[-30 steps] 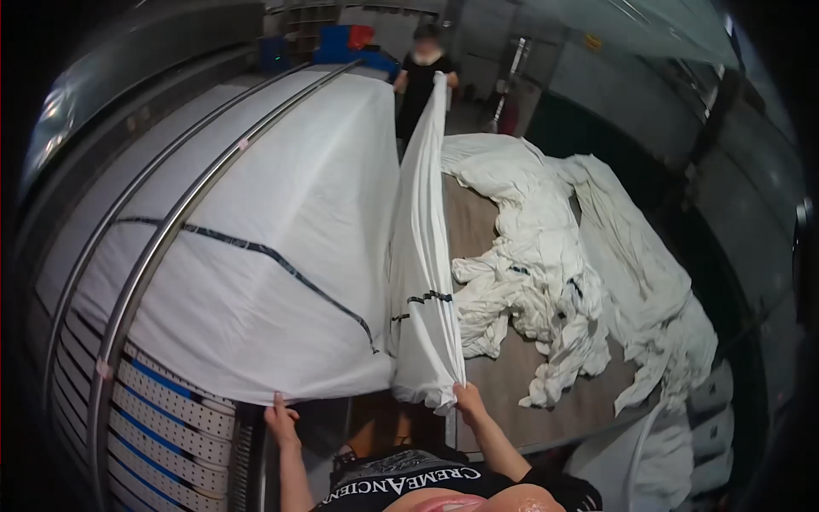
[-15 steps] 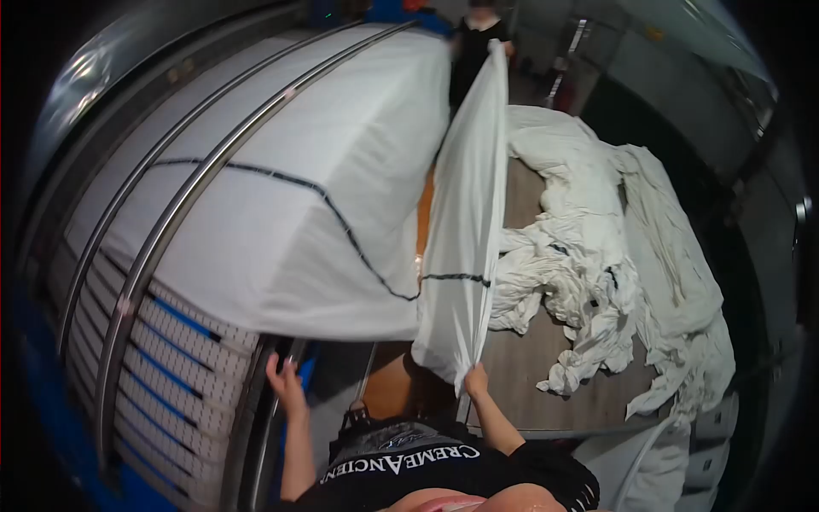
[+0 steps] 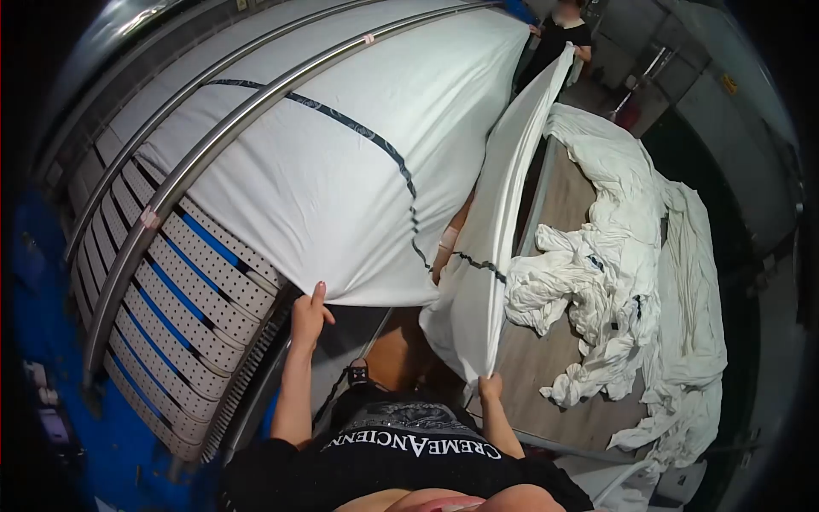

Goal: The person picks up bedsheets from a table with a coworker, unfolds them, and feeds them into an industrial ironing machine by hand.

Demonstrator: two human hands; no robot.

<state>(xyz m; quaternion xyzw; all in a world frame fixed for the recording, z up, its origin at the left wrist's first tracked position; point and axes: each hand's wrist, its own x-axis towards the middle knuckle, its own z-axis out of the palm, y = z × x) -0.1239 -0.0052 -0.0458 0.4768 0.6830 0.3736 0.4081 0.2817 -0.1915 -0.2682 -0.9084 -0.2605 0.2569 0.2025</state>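
Left hand (image 3: 308, 320) raised, right hand (image 3: 490, 389) lower, both gripping sheet (image 3: 358, 205)

My left hand (image 3: 309, 320) is raised ahead of me, one digit pointing forward, another jutting to the right, and the grip closed. My left forearm (image 3: 296, 392) runs nearly straight up to it. My right hand (image 3: 490, 389) sits lower and closer to my body, fingers curled tight, its forearm (image 3: 503, 429) slanting slightly inward. Both forearms are bare, hands well apart.
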